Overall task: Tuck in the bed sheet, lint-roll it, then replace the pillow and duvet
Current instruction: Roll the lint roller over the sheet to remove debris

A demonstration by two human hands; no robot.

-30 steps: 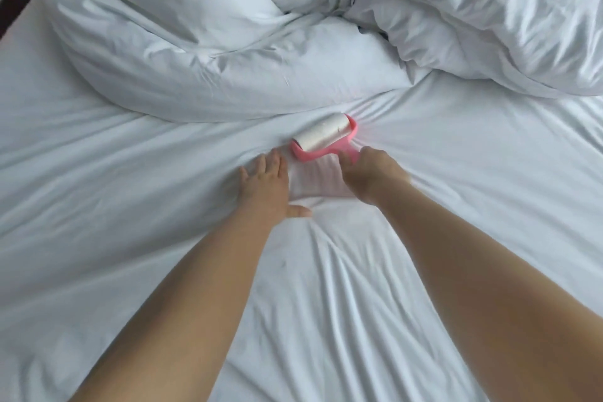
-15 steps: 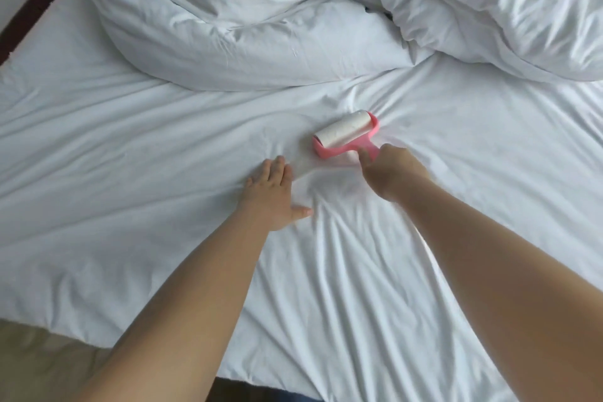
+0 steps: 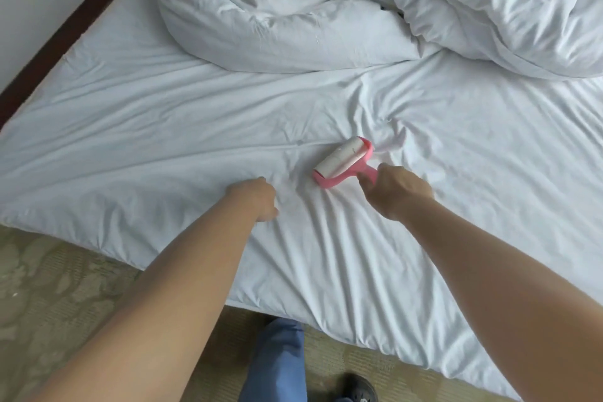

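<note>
R hand (image 3: 396,194) grips the pink handle of the lint roller (image 3: 342,161); roller head lies on the bed sheet (image 3: 163,127) just ahead & left of that hand. L hand (image 3: 254,201) rests on the sheet w/ fingers curled, bunching the fabric, just left of the roller. Duvet (image 3: 293,19) heaped well beyond both hands.

I see open, wrinkled bed sheet (image 3: 163,127) stretching left of my left hand (image 3: 253,199) to the mattress edge. My right hand (image 3: 396,194) grips the pink lint roller (image 3: 342,161), which lies on the sheet just beside the left hand. Beyond them, the bunched duvet (image 3: 293,19) blocks the far side of the bed. More bare sheet lies to the right.
</note>
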